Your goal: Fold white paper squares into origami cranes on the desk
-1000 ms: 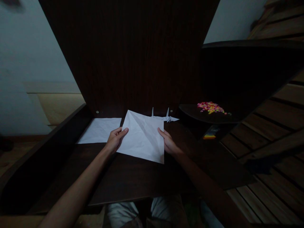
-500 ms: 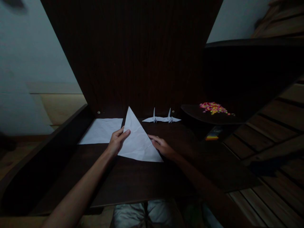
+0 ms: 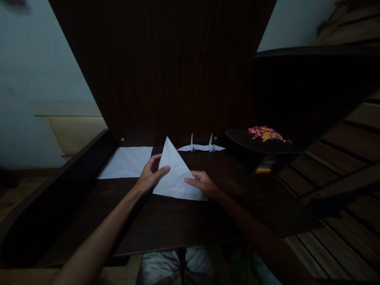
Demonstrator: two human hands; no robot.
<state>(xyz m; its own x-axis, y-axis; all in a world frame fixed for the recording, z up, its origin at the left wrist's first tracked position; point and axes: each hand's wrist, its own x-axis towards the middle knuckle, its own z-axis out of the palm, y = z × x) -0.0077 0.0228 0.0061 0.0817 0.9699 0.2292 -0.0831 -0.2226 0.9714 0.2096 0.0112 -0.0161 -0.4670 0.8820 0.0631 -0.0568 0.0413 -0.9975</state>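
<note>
White and creased, the folded sheet [image 3: 175, 180] forms a triangle in the head view, over the dark tabletop [image 3: 178, 225]. At its left edge the left hand [image 3: 151, 174] is clamped on it, thumb on top; at its slanting right edge the right hand [image 3: 204, 184] grips likewise. Left of the folded sheet lies a flat white sheet [image 3: 127, 161]; behind it, rightward, two pointed paper figures [image 3: 202, 148]; farther right, small bright pieces [image 3: 265, 133] on a shelf [image 3: 237, 138].

left fingers [image 3: 163, 171] and right fingers [image 3: 192, 181] pinch a triangular white paper [image 3: 175, 186].
</note>
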